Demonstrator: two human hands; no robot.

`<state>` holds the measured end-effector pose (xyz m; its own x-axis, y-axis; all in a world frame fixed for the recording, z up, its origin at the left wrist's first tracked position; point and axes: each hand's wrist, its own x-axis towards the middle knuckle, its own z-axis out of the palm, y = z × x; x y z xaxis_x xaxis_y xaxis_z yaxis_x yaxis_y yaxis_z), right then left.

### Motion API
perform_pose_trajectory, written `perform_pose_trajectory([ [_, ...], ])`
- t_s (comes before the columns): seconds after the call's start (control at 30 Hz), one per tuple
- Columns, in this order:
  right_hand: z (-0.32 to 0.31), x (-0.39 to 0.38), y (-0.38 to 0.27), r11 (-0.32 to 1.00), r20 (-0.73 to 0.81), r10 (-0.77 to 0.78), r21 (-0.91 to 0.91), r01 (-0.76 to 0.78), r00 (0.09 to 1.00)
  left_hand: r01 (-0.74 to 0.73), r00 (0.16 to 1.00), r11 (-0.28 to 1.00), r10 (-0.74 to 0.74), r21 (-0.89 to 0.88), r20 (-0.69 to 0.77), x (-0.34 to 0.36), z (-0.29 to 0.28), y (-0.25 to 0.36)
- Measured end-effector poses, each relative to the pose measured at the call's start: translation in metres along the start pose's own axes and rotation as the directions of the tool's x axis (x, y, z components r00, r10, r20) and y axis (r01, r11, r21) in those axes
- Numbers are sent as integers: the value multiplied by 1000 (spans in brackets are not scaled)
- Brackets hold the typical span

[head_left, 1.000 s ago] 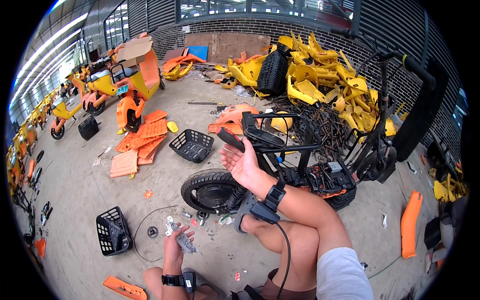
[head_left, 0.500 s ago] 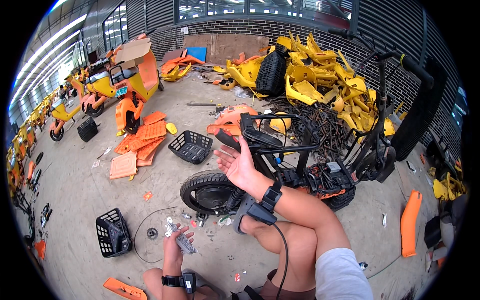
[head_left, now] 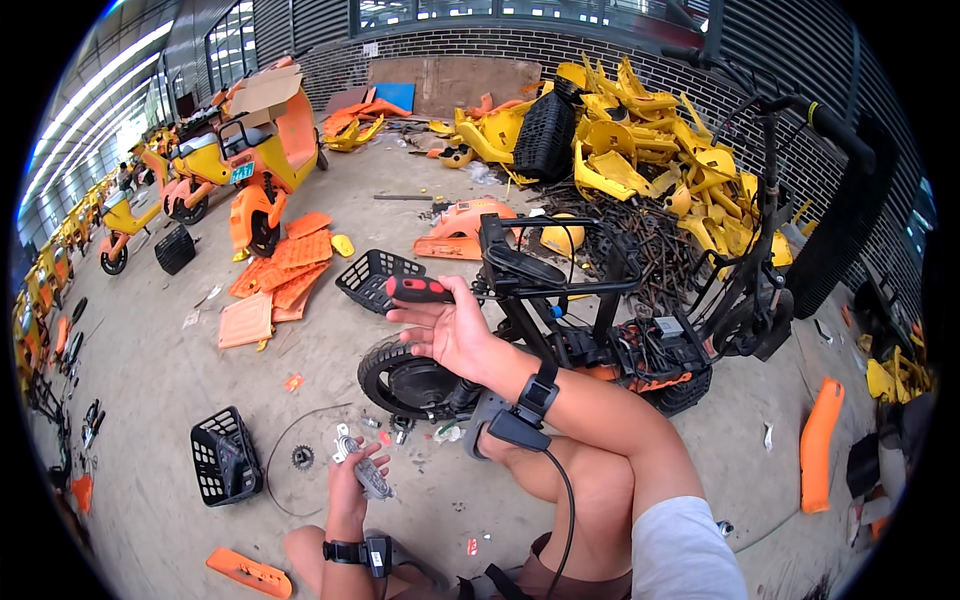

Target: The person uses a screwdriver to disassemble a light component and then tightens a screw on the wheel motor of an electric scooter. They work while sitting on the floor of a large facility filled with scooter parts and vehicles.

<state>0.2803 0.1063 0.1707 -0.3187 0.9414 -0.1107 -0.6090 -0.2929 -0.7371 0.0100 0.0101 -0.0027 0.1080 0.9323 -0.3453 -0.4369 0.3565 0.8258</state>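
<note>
My right hand (head_left: 455, 335) has a screwdriver with a black and red handle (head_left: 420, 289) held at the thumb, its other fingers loosely stretched out. The screwdriver lies nearly level, in front of the black frame of a stripped scooter (head_left: 560, 280). Lower left, my left hand (head_left: 350, 485) is closed around a greyish oblong part (head_left: 370, 476), perhaps a lamp, with a pale tab at its upper end. Beyond the right forearm stands the scooter's rear wheel (head_left: 405, 380). A small toothed gear (head_left: 303, 458) lies on the floor near the left hand.
Black baskets (head_left: 225, 455) (head_left: 352, 280) sit on the concrete floor. Orange panels (head_left: 290, 265) are stacked farther left. Yellow covers (head_left: 610, 150) and dark metal parts pile up by the brick wall. An orange strip (head_left: 822, 440) lies at right; whole scooters (head_left: 265, 170) stand at back left.
The screwdriver has swung from slanting to nearly level, its handle further left and slightly lower. My right hand has shifted a little left and down. The left hand keeps its part.
</note>
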Motion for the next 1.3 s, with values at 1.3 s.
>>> perform_pose_trajectory([
  [1.3, 17, -20, 63, 926, -136, -74, -378, 17, 988, -47, 999, 989, 47, -139, -7, -12, -11, 13],
])
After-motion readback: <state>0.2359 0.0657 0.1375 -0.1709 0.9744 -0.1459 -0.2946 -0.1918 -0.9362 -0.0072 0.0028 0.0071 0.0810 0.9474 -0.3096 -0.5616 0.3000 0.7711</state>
